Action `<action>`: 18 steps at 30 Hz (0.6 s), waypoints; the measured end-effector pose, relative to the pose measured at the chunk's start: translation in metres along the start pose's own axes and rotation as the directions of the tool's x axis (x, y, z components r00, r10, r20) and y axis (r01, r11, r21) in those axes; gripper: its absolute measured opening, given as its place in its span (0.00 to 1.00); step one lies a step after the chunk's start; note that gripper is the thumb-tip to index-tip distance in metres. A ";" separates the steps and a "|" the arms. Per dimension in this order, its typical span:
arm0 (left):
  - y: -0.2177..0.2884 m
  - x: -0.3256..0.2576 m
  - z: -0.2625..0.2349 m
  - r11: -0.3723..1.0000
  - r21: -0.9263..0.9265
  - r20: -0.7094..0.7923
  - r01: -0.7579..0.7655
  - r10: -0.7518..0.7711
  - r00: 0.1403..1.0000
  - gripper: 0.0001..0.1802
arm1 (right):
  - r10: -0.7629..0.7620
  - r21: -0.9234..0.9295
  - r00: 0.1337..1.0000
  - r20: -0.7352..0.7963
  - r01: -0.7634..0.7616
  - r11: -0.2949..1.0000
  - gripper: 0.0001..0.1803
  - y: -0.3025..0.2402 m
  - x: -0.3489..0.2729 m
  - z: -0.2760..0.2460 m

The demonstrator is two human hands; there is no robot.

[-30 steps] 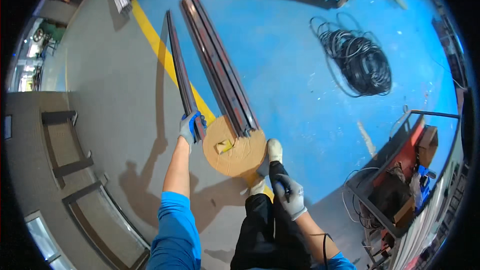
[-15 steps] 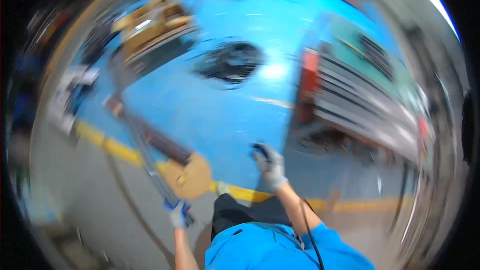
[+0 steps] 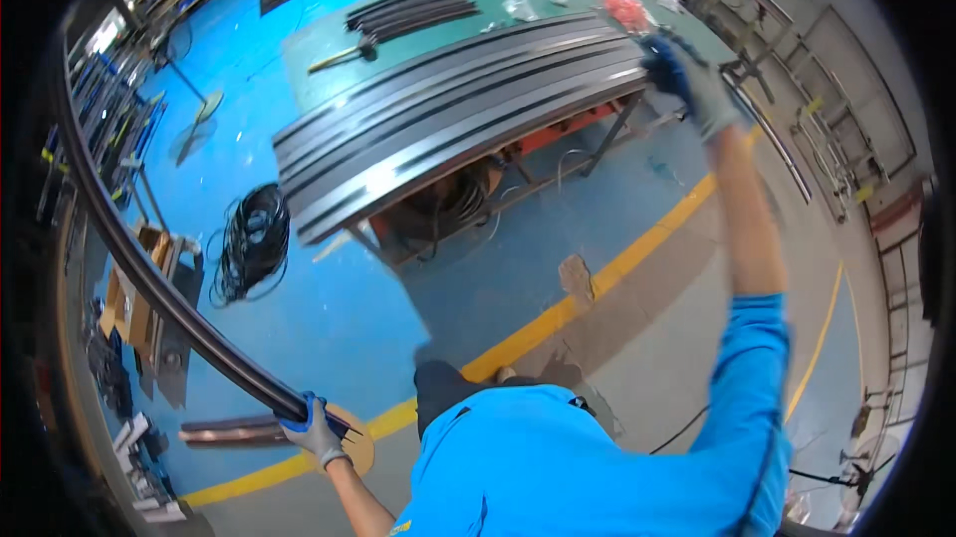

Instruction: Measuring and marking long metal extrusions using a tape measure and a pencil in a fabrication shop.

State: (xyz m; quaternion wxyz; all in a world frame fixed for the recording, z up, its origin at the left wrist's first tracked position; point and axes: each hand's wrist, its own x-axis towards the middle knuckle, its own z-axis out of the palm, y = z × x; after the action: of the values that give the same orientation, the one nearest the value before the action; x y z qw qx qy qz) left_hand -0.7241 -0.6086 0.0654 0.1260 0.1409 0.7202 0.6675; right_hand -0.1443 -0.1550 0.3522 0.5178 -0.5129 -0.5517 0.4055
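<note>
Since the earlier frame, the view has swung right, and the right hand (image 3: 697,87) has moved from low beside the body to far out at the right. The left hand (image 3: 317,431) still has the long dark bar (image 3: 204,333).

Nearest, at the lower left, the left hand's gloved fingers are curled round the bar close to its near end. From there the bar runs up and away to the far left, bent by the lens. Just beyond that hand, floor bars (image 3: 229,432) lie beside a cardboard disc (image 3: 360,445), partly hidden by the hand. A yellow line (image 3: 558,314) crosses the floor from lower left to upper right.

Farther off, at the left, is a black cable coil (image 3: 261,226). To its right, grey strips (image 3: 458,111) lie side by side along the near part of a green table (image 3: 317,94). The right hand is raised at their right end, blurred; I cannot tell how far its fingers are spread, whether it holds anything, or whether it touches them.

Beyond the strips are a hammer (image 3: 341,58), shorter dark bars (image 3: 413,13), clear bags (image 3: 519,5) and a red heap (image 3: 626,11).
</note>
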 end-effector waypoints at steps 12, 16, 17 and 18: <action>0.018 -0.081 0.350 0.941 0.203 0.454 -0.272 0.156 0.877 0.24 | -0.114 -0.577 0.903 0.415 0.358 0.734 0.18 0.123 0.114 -0.043; 0.027 -0.083 0.452 0.867 0.325 0.623 -0.378 0.105 0.775 0.24 | -0.123 -0.170 0.952 0.280 0.176 0.970 0.21 0.198 0.203 0.067; 0.023 -0.088 0.466 0.855 0.350 0.642 -0.383 0.079 0.763 0.25 | 0.069 -0.088 0.962 0.265 -0.047 0.995 0.25 0.193 0.220 0.094; 0.022 -0.095 0.491 0.845 0.356 0.676 -0.400 0.063 0.734 0.26 | 0.074 -0.028 0.973 0.218 -0.069 0.997 0.27 0.211 0.245 0.108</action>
State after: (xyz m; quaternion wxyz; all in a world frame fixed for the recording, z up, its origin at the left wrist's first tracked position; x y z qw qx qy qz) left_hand -0.4536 -0.1882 0.0488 0.2379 0.4782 0.7503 0.3896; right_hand -0.2048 0.1266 0.1691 0.4337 -0.4901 -0.5906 0.4721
